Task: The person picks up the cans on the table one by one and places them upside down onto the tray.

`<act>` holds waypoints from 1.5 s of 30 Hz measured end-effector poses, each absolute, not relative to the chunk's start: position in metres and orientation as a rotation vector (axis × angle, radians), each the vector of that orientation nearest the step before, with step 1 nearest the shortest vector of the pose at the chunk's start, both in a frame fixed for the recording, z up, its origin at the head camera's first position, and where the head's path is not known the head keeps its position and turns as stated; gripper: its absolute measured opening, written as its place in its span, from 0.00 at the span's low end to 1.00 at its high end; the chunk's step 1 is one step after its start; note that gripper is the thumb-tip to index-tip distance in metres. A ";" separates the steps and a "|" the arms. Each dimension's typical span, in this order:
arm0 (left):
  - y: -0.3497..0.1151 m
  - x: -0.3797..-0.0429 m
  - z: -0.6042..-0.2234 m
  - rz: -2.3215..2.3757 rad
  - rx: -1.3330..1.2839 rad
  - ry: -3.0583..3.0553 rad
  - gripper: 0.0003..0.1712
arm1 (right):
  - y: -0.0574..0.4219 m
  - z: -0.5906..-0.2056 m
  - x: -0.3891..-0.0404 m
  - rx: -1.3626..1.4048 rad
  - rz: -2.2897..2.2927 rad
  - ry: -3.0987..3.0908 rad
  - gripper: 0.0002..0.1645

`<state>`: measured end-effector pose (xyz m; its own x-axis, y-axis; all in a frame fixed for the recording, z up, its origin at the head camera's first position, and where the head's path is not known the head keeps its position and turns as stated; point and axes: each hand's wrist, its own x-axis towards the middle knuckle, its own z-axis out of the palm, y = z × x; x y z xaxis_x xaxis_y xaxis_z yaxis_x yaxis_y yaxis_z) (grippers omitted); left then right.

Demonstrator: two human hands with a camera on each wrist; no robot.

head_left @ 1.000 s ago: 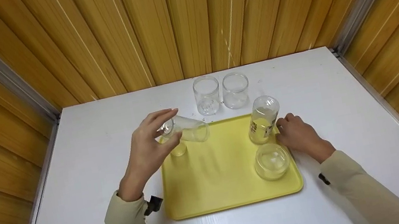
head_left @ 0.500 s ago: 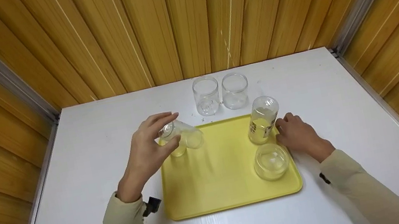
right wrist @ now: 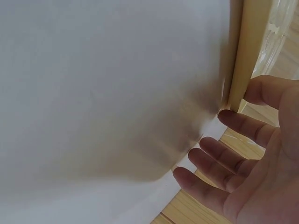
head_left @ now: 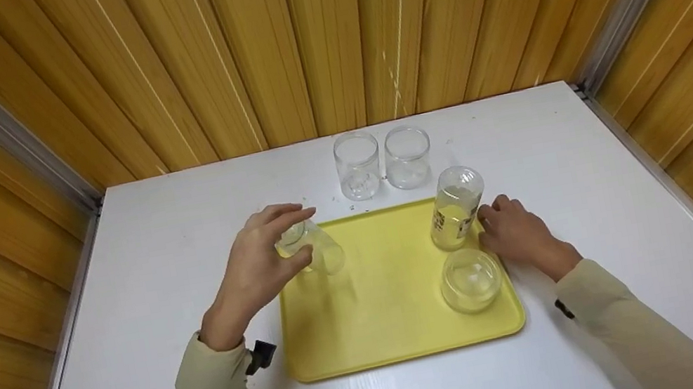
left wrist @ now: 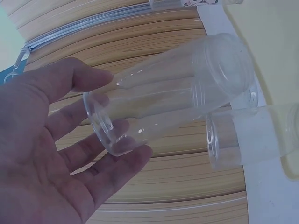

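My left hand [head_left: 252, 268] holds a clear cup [left wrist: 163, 88] between thumb and fingers by one end. That cup leans over the back left corner of the yellow tray [head_left: 398, 328], its free end slanting down to the right. Another clear cup [left wrist: 257, 135] stands close beside it in the left wrist view; the head view shows it mostly hidden. At the tray's right edge, my right hand [head_left: 519, 235] pinches the rim between thumb and forefinger, the other fingers loosely bent. Near it on the tray are a tall clear cup with dark print [head_left: 456, 211] and a short, wide clear jar [head_left: 471, 281].
Two clear cups [head_left: 359, 167] stand side by side on the white table [head_left: 172, 254] behind the tray. Wood-patterned panels [head_left: 320, 42] wall in the back and both sides.
The cup in my left hand has swung from a flatter slant to a steeper one, its free end moving left and down toward the tray. My right hand stays at the tray's edge.
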<state>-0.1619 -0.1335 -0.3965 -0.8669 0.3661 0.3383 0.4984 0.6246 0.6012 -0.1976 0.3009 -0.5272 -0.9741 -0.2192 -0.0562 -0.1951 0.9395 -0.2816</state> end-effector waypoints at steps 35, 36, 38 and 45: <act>-0.126 -0.154 -0.412 -0.821 -0.777 -2.899 0.22 | 0.305 -0.527 -0.196 -0.384 -0.451 3.034 0.22; -0.126 -0.154 -0.413 -0.820 -0.781 -2.906 0.22 | 0.305 -0.527 -0.196 -0.382 -0.451 3.034 0.23; -0.126 -0.154 -0.414 -0.813 -0.782 -2.922 0.22 | 0.305 -0.528 -0.196 -0.378 -0.451 3.030 0.23; -0.126 -0.153 -0.417 -0.795 -0.767 -2.979 0.22 | 0.304 -0.530 -0.196 -0.366 -0.452 3.011 0.22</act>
